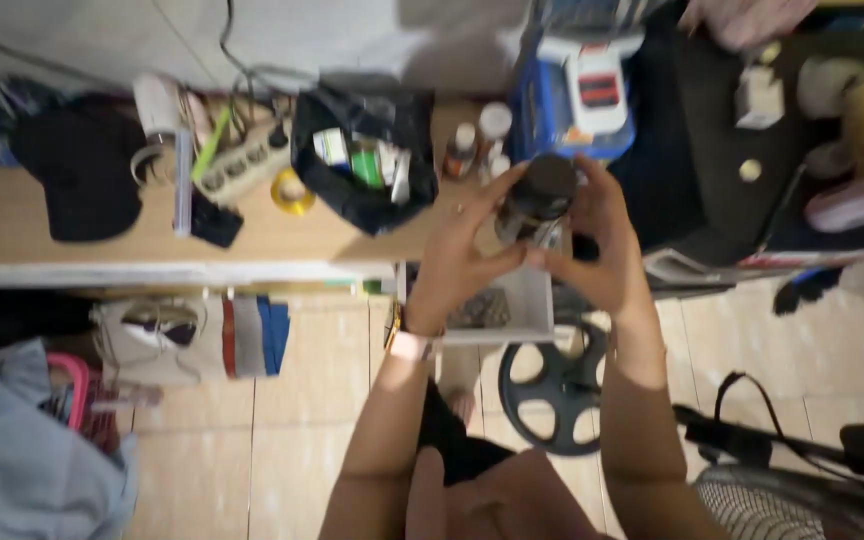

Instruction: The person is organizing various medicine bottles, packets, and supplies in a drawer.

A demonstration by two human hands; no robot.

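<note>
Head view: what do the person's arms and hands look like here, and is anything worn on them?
Both forearms are bare, with no sleeves or gloves in view. The left hand has a watch at its wrist, with a pale pinkish band and a gold-coloured edge. The right hand and its wrist carry nothing visible. Motion blur hides finer details such as rings.

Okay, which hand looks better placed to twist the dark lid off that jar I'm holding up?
Probably the right hand: its fingers curl over the dark lid of the jar. The left hand has its grip lower on the jar's side, better suited to steadying it.
</note>
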